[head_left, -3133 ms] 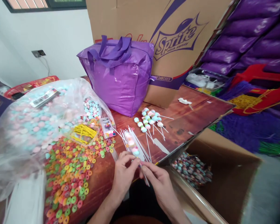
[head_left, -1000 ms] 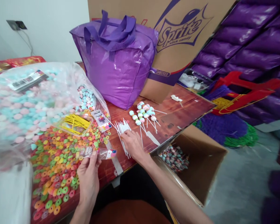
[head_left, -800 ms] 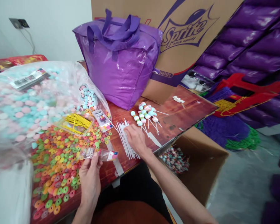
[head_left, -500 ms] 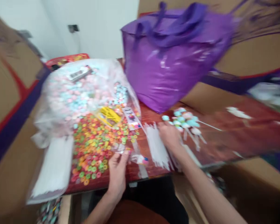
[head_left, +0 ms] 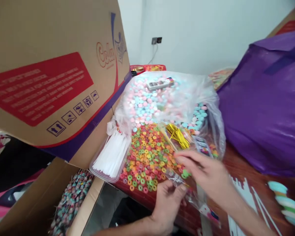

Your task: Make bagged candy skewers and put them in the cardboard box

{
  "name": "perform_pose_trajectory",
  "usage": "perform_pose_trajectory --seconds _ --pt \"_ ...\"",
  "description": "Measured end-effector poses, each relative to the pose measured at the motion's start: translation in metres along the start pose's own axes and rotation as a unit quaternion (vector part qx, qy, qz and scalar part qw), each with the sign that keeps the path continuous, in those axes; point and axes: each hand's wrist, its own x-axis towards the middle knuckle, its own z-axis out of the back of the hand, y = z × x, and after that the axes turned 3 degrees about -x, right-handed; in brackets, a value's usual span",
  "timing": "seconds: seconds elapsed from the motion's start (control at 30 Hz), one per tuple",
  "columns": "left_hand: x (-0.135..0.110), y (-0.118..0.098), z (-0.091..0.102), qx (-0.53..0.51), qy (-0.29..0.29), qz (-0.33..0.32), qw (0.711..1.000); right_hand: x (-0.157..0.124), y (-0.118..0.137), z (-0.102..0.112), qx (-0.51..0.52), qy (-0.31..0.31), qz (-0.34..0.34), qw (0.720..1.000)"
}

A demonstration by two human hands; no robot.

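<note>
My left hand [head_left: 166, 205] pinches the mouth of a small clear plastic bag [head_left: 175, 178] at the table's front edge. The bag's printed lower end [head_left: 208, 214] lies to the right, under my right forearm. My right hand [head_left: 204, 172] is just above, fingers pinched together beside the ring-shaped candies [head_left: 149, 154]; what they hold, if anything, is hidden. Close beyond its fingertips is a bundle of gold twist ties [head_left: 178, 135]. A printed packet [head_left: 202, 146] lies behind the right hand.
A large clear bag of pink and blue candies [head_left: 145, 98] lies behind. White sticks [head_left: 113, 150] fill a plastic tray at left; more sticks [head_left: 243, 193] lie at right near candy skewers [head_left: 285, 203]. A cardboard box [head_left: 64, 65] and a purple bag [head_left: 263, 114] flank the table.
The view has swung left. My right hand has left the white sticks at the right and come across to the ring candies near my left hand. My left hand keeps the clear bag.
</note>
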Motion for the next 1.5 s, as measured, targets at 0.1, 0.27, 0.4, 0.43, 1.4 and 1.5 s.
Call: perform_pose_trajectory --seconds 0.1,0.27,0.4,0.43,1.4,1.5 --pt "0.001 0.003 0.006 -0.014 0.012 -0.002 1.0 0.04 0.073 -0.06 0.07 0.125 0.156 0.977" --pt "-0.004 0.006 0.008 -0.022 0.034 0.005 0.999 0.105 0.119 -0.157 -0.117 0.187 0.184 0.958" --pt "-0.005 0.007 0.011 -0.003 0.04 0.032 0.999 0.132 0.113 -0.179 -0.148 0.127 0.123 0.973" --pt "-0.004 0.007 0.012 -0.003 0.038 0.039 0.999 0.131 0.109 -0.175 -0.139 0.119 0.126 0.975" --pt "0.016 0.009 -0.061 -0.054 0.035 0.108 0.992 -0.137 -0.036 0.029 0.202 -0.273 -0.312 0.888" --pt "0.013 0.009 -0.067 -0.059 0.033 0.074 0.995 -0.136 -0.04 0.026 0.193 -0.291 -0.317 0.881"
